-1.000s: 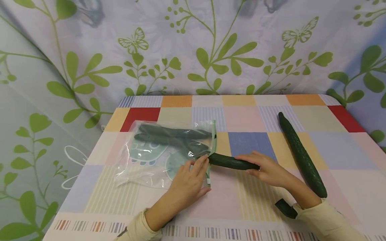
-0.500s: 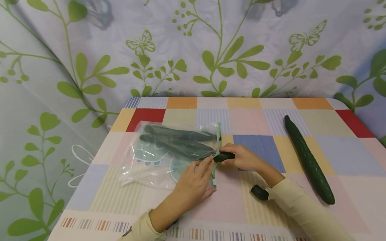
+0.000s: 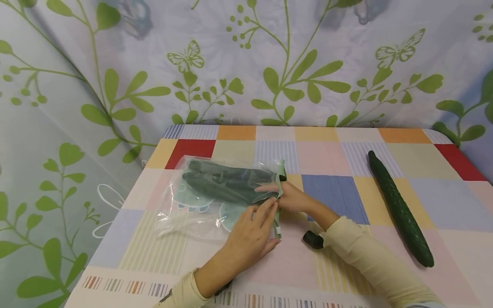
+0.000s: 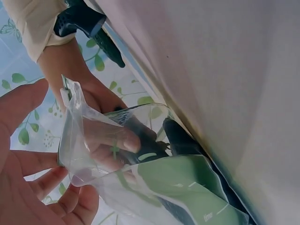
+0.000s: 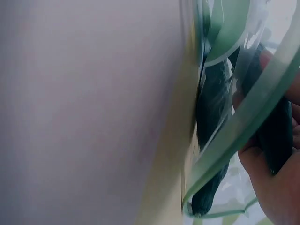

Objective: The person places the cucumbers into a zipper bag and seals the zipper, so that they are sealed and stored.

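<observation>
A clear zip bag with a green top edge lies on its side, its mouth facing right. Inside are dark green cucumbers, seen through the plastic. My left hand holds the near part of the bag's mouth, fingertips at the green rim. My right hand reaches through the mouth, fingers inside the bag. In the right wrist view, it grips another cucumber, close beside one lying in the bag. The plastic partly veils the fingers in the left wrist view.
One loose cucumber lies on the right of the patchwork tablecloth. A small dark device sits at the right cuff. Behind the table hangs a leaf-patterned curtain.
My right hand has moved left, pushing the gripped cucumber into the bag until the fingers are inside too. My left hand has stayed at the bag's mouth. The head view has shifted slightly.
</observation>
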Motion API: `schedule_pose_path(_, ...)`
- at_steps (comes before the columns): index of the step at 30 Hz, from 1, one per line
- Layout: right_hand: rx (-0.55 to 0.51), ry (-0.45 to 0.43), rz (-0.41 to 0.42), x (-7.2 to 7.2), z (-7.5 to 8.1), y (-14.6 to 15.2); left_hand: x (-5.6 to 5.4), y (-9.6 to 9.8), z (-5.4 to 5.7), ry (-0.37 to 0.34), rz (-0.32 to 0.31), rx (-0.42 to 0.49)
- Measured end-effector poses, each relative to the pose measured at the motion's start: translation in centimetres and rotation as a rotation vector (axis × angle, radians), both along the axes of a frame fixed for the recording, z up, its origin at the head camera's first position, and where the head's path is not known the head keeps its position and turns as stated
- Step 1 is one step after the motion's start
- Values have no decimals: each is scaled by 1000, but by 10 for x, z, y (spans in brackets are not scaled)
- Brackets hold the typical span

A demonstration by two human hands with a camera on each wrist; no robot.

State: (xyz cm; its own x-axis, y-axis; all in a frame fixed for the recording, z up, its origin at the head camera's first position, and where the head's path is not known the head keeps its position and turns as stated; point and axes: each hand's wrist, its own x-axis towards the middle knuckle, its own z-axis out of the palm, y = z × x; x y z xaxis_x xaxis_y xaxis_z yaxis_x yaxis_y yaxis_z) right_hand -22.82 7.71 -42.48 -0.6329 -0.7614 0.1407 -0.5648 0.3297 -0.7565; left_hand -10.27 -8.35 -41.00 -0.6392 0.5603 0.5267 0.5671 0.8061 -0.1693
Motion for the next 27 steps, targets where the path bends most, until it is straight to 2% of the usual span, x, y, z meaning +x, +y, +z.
schedule_pose_path(6, -12, 53, 43, -2, -1, -6, 0, -1, 0, 13, -12, 8)
schedule_pose_path(10, -2, 58, 83, -3, -2, -12, 1, -2, 0, 17, -9, 1)
schedule_pose_path(15, 5, 119, 110, -4, -5, -15, 1, -2, -2, 21, -21, 14)
schedule_pose_path(22, 75, 93, 54, -1, -3, -16, -1, -2, -1, 17, -25, 29)
schedule_pose_path(27, 62, 159, 34, 0, -4, -12, -1, -3, 1, -5, -30, 29)
